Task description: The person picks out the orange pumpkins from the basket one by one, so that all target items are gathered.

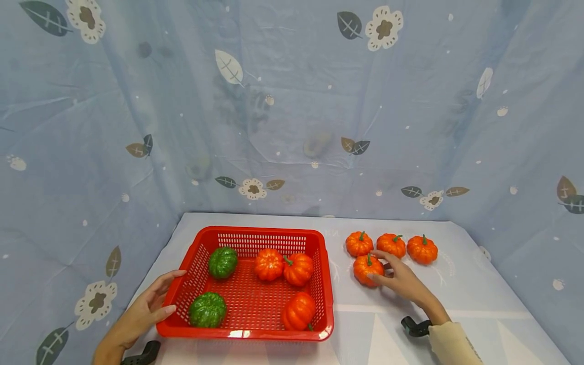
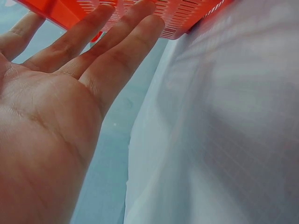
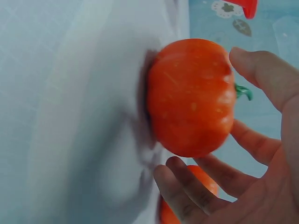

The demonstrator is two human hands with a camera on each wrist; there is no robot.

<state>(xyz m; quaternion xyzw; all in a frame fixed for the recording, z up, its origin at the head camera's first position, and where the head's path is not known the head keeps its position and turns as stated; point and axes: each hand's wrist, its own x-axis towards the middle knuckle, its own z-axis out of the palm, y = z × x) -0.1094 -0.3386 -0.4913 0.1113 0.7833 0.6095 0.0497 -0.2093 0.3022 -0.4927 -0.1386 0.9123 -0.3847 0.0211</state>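
Note:
My right hand (image 1: 399,278) is at a small orange pumpkin (image 1: 368,270) on the table, its thumb on the near side and fingers on the far side. In the right wrist view this pumpkin (image 3: 191,98) sits on the cloth, its green stem toward the palm, between a spread thumb and loosely extended fingers. A red plastic basket (image 1: 246,333) stands left of it, with two green pumpkins (image 1: 223,262) and three orange pumpkins (image 1: 298,311) inside. My left hand (image 1: 145,307) touches the basket's left side; the left wrist view shows its fingers (image 2: 121,51) extended against the slotted wall.
Behind the pumpkin at my right hand, three more orange pumpkins (image 1: 391,246) line the back right of the white-covered table (image 1: 388,334). A blue patterned curtain (image 1: 292,126) hangs behind the table and along both sides. Black wrist mounts (image 1: 416,327) sit by both wrists.

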